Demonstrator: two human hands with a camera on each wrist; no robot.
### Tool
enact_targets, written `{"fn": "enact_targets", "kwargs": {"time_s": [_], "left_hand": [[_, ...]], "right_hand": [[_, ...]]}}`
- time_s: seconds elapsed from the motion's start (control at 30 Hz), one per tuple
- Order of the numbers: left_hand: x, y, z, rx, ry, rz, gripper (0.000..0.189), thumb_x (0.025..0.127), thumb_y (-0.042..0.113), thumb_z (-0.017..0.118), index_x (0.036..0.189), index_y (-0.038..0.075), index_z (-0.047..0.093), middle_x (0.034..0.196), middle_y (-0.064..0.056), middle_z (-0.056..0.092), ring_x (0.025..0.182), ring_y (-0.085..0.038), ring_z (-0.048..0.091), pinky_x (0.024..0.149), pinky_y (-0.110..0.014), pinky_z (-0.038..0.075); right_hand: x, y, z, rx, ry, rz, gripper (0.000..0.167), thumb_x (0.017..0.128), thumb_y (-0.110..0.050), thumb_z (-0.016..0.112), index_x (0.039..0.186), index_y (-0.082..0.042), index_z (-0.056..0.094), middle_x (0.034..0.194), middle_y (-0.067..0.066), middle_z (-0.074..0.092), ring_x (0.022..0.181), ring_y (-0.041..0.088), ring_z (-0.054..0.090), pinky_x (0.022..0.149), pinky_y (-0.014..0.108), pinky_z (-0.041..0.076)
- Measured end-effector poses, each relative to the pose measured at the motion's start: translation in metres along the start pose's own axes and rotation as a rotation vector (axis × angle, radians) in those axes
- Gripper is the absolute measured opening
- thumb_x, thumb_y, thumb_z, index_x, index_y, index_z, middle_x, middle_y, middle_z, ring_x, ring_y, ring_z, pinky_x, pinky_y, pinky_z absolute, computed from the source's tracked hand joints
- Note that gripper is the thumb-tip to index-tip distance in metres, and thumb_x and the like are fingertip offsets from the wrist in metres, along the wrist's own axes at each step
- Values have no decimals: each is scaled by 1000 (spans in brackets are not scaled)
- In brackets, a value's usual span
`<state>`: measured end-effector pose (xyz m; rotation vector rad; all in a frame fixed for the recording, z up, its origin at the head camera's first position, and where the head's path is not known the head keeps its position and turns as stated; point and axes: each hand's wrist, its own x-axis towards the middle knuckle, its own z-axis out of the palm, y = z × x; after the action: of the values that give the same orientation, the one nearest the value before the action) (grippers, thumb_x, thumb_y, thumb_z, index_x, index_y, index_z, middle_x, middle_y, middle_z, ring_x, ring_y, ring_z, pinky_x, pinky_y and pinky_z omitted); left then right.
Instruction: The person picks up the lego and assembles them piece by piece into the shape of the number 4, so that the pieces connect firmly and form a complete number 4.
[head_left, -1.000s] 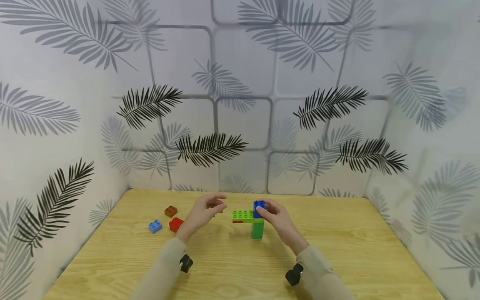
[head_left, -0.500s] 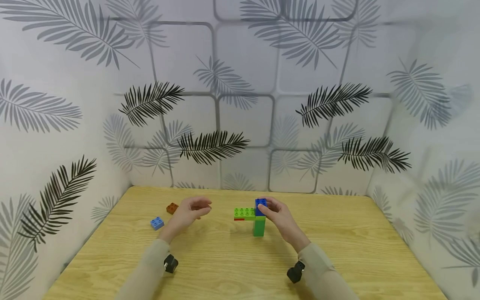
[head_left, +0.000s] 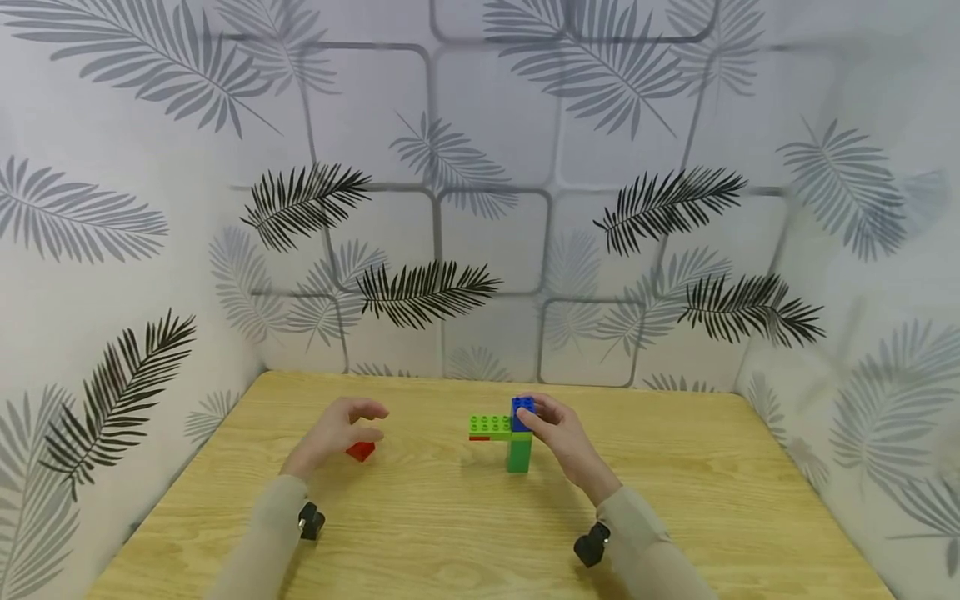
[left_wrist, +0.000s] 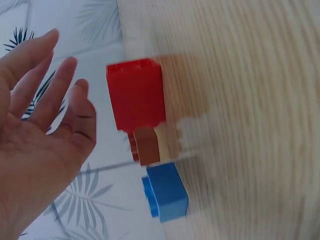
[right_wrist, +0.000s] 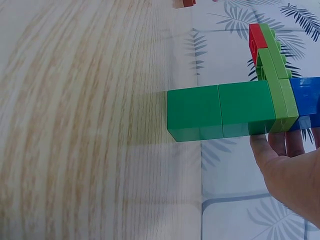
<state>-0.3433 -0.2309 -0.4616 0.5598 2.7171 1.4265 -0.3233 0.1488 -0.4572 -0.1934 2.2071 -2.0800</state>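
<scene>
My right hand [head_left: 564, 440] holds a dark blue brick [head_left: 522, 407] between thumb and fingers, at the top of a toy-brick tower. Two green bricks [right_wrist: 220, 111] form the tower's column, with light green long bricks [head_left: 489, 425] sticking out to the left above them. Under the free end of that arm is a small red brick [right_wrist: 258, 44]. My left hand [head_left: 330, 435], empty with fingers spread apart from the thumb, is close over a loose red brick [head_left: 362, 452]. In the left wrist view this red brick [left_wrist: 136, 95] stands beside the fingers.
Beyond the red brick, the left wrist view has a brown brick [left_wrist: 147, 146] and a light blue brick [left_wrist: 171, 194]; my left hand hides both in the head view. The wooden table [head_left: 675, 500] is bordered by leaf-patterned walls [head_left: 487, 242].
My left hand has moved left, away from the tower, to the loose bricks, and covers the brown and light blue ones. The right hand stays on the dark blue brick.
</scene>
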Motion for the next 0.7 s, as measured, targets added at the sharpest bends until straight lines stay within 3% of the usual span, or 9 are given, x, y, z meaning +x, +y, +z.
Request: {"fn": "enact_targets", "kwargs": {"time_s": [0.17,0.3,0.4,0.53,0.7], "left_hand": [[-3,-5,-9,44,-73,-34,32,85,0,71,117,0,67,130,-18,61,130,-43,46,108,-58,36],[-4,-7,-11,73,-88,-80,33,83,-1,73,116,1,68,131,-17,60,130,-43,45,108,-57,37],[-5,-10,-11,105,-87,-105,34,82,0,74,116,3,69,130,-15,61,127,-41,48,106,-55,41],[-5,-13,-12,139,-88,-124,36,79,-2,75,114,6,70,124,-14,64,114,-32,55,93,-43,51],[-5,-16,-12,148,-124,-114,38,76,-3,76,113,6,71,122,-15,63,103,-27,57,84,-34,51]], "right_hand": [[1,1,-1,10,-1,2,46,96,-28,64,138,-10,56,122,10,62,106,16,61,107,46,43],[1,3,-1,27,-3,5,45,96,-27,64,137,-11,57,120,9,62,108,19,60,107,45,44],[1,4,0,41,-8,2,46,96,-26,64,138,-10,56,120,9,62,112,24,59,108,45,43],[0,4,0,59,-15,-6,47,97,-25,63,139,-8,54,122,10,61,121,34,55,110,48,40],[-1,2,-1,58,-17,-11,46,97,-24,63,139,-8,54,122,11,61,123,37,53,111,49,39]]}}
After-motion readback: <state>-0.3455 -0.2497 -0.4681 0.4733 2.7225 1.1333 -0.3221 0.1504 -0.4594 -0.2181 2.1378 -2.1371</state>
